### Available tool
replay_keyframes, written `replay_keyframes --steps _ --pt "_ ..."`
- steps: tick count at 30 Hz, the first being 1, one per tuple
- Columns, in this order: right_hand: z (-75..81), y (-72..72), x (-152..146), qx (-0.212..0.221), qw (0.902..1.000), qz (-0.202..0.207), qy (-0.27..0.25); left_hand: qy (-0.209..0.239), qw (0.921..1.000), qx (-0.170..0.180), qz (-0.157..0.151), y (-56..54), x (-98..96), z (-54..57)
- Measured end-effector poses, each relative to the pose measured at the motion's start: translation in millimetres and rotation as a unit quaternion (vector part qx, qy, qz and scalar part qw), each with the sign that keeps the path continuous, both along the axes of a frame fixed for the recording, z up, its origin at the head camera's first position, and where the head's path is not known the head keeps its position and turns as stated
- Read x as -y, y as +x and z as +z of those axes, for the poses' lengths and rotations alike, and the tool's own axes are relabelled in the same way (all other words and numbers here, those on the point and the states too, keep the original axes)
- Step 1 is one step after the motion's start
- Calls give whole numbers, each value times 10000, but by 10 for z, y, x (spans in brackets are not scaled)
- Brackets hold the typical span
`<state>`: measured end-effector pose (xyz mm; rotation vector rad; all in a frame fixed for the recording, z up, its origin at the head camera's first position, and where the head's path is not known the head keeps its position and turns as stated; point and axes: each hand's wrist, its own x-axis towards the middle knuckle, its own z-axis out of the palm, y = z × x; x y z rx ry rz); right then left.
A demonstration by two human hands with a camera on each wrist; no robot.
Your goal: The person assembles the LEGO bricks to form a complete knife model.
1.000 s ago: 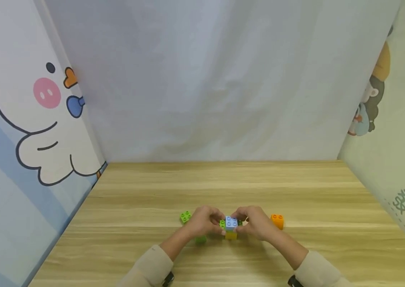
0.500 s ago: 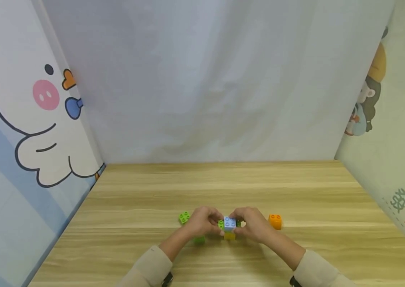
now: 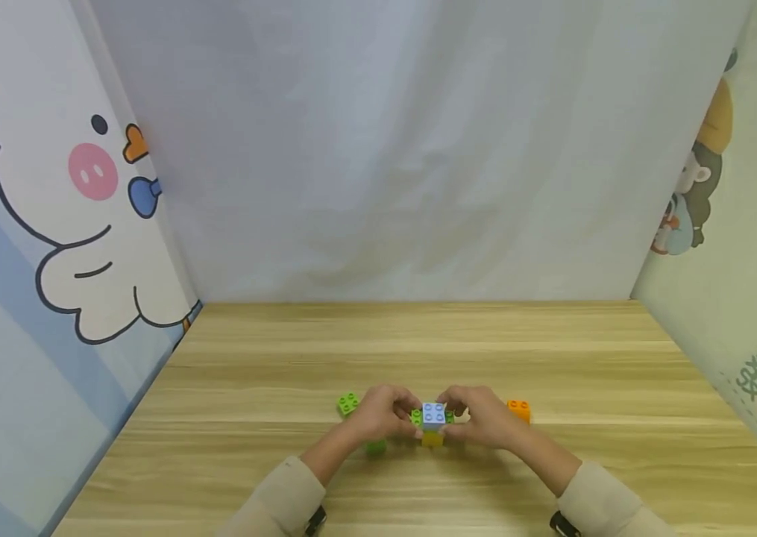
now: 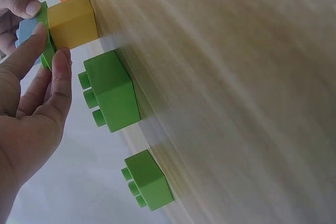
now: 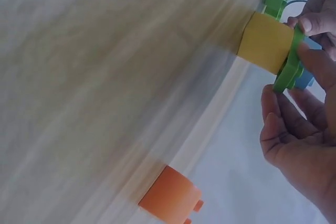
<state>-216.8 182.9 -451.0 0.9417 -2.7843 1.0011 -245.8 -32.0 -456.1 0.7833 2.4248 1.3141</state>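
A small stack of building blocks stands on the table between both hands. Its base is a yellow block (image 3: 432, 438), its middle a thin green block (image 5: 290, 66) with ends jutting out at either side, and its top a light blue block (image 3: 434, 415) with studs. My left hand (image 3: 385, 414) pinches the green block's left end, thumb near the blue block and fingers beneath. On the opposite side, my right hand (image 3: 482, 418) has its thumb and fingers around the green block's right end. In both wrist views the yellow block sits against the tabletop.
One green block (image 4: 111, 92) stands beside the left hand, and a second green block (image 4: 149, 180) lies farther off. Past the right hand is an orange block (image 5: 171, 195), partly covered in the head view. A pale curtain (image 3: 378, 149) rises behind the wooden table (image 3: 284, 350).
The right hand has shifted slightly right, so more of the green block's right end shows and more of the orange block is covered. The left hand and stack stay nearly the same.
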Motion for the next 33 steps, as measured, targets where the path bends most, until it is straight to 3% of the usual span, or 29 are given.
replay_keyframes --steps 4,14,26,33 --pt "-9 -27 -54 54 9998 168 -94 72 10000 -40 -18 -1 -12 -8" --pt "-100 -40 -109 785 9942 151 -716 60 9998 194 54 19 -21 -30" --pt "-54 -46 -137 846 9949 47 -548 71 9996 258 -75 31 -5 56" --pt "-53 -43 -101 655 9973 92 -330 -145 9990 -363 -231 63 129 124"
